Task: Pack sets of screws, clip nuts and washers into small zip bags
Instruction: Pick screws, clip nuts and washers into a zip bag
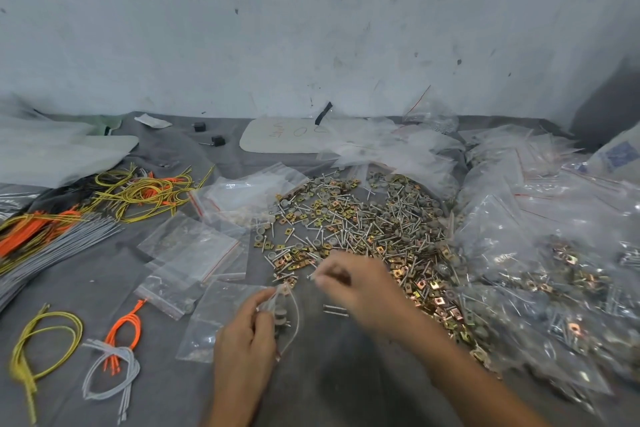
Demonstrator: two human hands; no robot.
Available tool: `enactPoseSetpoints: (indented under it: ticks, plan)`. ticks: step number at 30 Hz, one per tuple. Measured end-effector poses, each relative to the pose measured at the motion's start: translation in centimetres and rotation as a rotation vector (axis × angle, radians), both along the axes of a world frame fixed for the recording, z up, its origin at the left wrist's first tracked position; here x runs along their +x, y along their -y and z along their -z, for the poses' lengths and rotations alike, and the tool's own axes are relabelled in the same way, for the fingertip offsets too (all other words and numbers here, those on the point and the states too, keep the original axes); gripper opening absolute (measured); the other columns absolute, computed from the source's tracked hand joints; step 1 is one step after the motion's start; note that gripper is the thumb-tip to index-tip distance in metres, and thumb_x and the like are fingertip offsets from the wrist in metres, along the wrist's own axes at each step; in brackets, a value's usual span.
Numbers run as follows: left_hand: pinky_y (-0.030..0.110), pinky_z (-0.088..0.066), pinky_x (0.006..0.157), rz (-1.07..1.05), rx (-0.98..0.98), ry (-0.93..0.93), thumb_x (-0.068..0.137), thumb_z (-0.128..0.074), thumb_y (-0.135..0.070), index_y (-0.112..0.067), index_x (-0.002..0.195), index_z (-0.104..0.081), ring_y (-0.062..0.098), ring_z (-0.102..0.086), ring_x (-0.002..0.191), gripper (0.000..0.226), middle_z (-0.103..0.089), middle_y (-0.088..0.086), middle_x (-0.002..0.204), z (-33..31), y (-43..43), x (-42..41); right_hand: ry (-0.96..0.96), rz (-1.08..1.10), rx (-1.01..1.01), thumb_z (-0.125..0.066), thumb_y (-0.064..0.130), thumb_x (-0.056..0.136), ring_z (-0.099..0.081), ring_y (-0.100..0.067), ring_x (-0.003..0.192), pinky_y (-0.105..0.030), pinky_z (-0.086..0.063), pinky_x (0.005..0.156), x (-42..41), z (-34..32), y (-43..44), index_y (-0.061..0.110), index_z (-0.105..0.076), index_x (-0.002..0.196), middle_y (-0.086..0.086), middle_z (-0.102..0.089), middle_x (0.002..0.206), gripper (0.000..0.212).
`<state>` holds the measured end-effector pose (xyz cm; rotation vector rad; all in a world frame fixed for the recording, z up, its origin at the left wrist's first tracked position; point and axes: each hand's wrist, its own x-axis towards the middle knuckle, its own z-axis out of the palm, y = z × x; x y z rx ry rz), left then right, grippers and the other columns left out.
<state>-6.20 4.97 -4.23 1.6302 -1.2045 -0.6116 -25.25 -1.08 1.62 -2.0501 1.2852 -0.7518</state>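
**While one hand holds the bag open, the other brings a screw**

Where the grey cloth (pixel 346 378) starts at the left, loops of yellow, orange and grey wire (pixel 114 357) lie loose. Beside them is a scatter of empty bags (pixel 190 250) with red seal strips.

The left hand (pixel 242 357) has its fingers curled and pinches the small zip bag (pixel 289 312) by its mouth, which gapes toward the pile. A few grey washers (pixel 281 318) show through the film. The film is thin, limp and slick, so it is best held at the stiffer seal strip, as it is now; held lower down, the mouth would likely fold shut.

Just right of it, the right hand (pixel 360 288) pinches thumb to fingertips on what looks like a screw (pixel 313 276), though blur hides the detail. Two more screws lie on the cloth below it.

Beyond is the pile (pixel 363 218) of screws, brass-coloured clip nuts (pixel 429 291) and washers. The parts are small, hard and light, and the screws would likely roll, so they are best pinched along the shank. The nuts may snag one another.

Filled bags (pixel 554 270) are heaped at the far right.
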Motion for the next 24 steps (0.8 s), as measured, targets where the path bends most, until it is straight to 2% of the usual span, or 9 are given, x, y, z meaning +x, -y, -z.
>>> enactPoseSetpoints:
  ticks: [3, 5, 7, 11, 15, 17, 19, 22, 24]
  plan:
    - [0.008, -0.044, 0.058, 0.003, 0.012, 0.028, 0.093, -0.05, -0.031, -0.05, 0.1, -0.067, -0.014, -0.061, 0.081, 0.027, -0.063, -0.042, 0.087, -0.3, -0.2, 0.0, -0.006, -0.08, -0.062, -0.066, 0.03, 0.093, -0.059, -0.002, 0.079, -0.025, -0.051, 0.076, 3.0, 1.5, -1.7, 0.027, -0.069, 0.098, 0.013, -0.065, 0.088, 0.007]
    - [0.014, -0.046, 0.063, 0.002, 0.014, 0.023, 0.086, -0.044, -0.038, -0.046, 0.104, -0.068, -0.014, -0.061, 0.082, 0.031, -0.064, -0.041, 0.087, -0.4, -0.3, 0.0, -0.116, -0.057, -0.137, -0.064, 0.033, 0.093, -0.053, -0.006, 0.083, -0.03, -0.047, 0.077, 4.1, 2.4, -1.7, 0.03, -0.065, 0.099, 0.013, -0.054, 0.089, 0.007]
    - [0.02, -0.047, 0.065, -0.002, 0.022, 0.013, 0.088, -0.045, -0.036, -0.041, 0.107, -0.069, -0.013, -0.061, 0.081, 0.032, -0.064, -0.039, 0.086, -0.1, -0.2, 0.1, -0.179, -0.045, -0.164, -0.063, 0.034, 0.093, -0.054, -0.013, 0.091, -0.032, -0.046, 0.078, 4.7, 3.1, -1.5, 0.031, -0.063, 0.101, 0.012, -0.05, 0.092, 0.009]
    - [0.024, -0.046, 0.061, -0.016, 0.055, 0.025, 0.094, -0.053, -0.012, -0.038, 0.108, -0.07, -0.005, -0.063, 0.075, 0.034, -0.067, -0.032, 0.078, 0.2, 0.1, 0.1, -0.252, -0.079, -0.203, -0.058, 0.038, 0.095, -0.058, -0.021, 0.097, -0.035, -0.047, 0.078, 5.0, 3.9, -1.2, 0.032, -0.064, 0.108, 0.006, -0.056, 0.098, 0.015]
    - [0.035, -0.052, 0.063, -0.023, 0.028, 0.012, 0.092, -0.051, -0.021, -0.037, 0.106, -0.072, -0.001, -0.063, 0.072, 0.03, -0.068, -0.023, 0.071, 0.2, -0.1, 0.2, -0.227, -0.104, -0.188, -0.055, 0.042, 0.096, -0.058, -0.011, 0.085, -0.031, -0.047, 0.073, 3.3, 2.7, -0.4, 0.035, -0.065, 0.112, 0.012, -0.056, 0.09, 0.02]
    - [0.036, -0.053, 0.061, -0.021, 0.018, 0.003, 0.095, -0.053, -0.017, -0.036, 0.105, -0.073, 0.003, -0.063, 0.065, 0.029, -0.069, -0.016, 0.068, 0.4, 0.0, 0.2, -0.191, -0.02, -0.16, -0.058, 0.039, 0.096, -0.054, 0.0, 0.077, -0.025, -0.045, 0.069, 1.2, 1.4, 1.3, 0.033, -0.069, 0.107, 0.02, -0.056, 0.087, 0.016]
    - [0.033, -0.05, 0.056, -0.012, 0.036, 0.005, 0.095, -0.054, -0.013, -0.037, 0.106, -0.072, 0.006, -0.062, 0.059, 0.033, -0.07, -0.014, 0.068, 0.6, 0.0, 0.2, -0.198, 0.125, -0.173, -0.061, 0.034, 0.097, -0.058, 0.003, 0.077, -0.023, -0.049, 0.07, -1.8, 0.2, 4.2, 0.031, -0.07, 0.099, 0.021, -0.063, 0.089, 0.01]
    - [0.033, -0.052, 0.056, 0.0, 0.055, 0.001, 0.096, -0.052, -0.014, -0.04, 0.106, -0.071, 0.006, -0.063, 0.062, 0.033, -0.07, -0.02, 0.074, 0.6, 0.1, 0.2, -0.27, 0.363, -0.139, -0.06, 0.028, 0.098, -0.065, -0.007, 0.077, -0.021, -0.047, 0.059, -6.9, -1.2, 9.2, 0.027, -0.07, 0.096, 0.014, -0.067, 0.086, 0.01]
    - [0.036, -0.055, 0.059, -0.001, 0.061, -0.01, 0.097, -0.052, -0.014, -0.042, 0.104, -0.071, 0.005, -0.064, 0.064, 0.034, -0.07, -0.021, 0.076, 0.6, 0.1, 0.2, -0.353, 0.492, -0.125, -0.057, 0.023, 0.099, -0.067, -0.015, 0.077, -0.028, -0.05, 0.06, -9.9, -1.2, 12.1, 0.022, -0.07, 0.094, 0.006, -0.07, 0.086, 0.014]
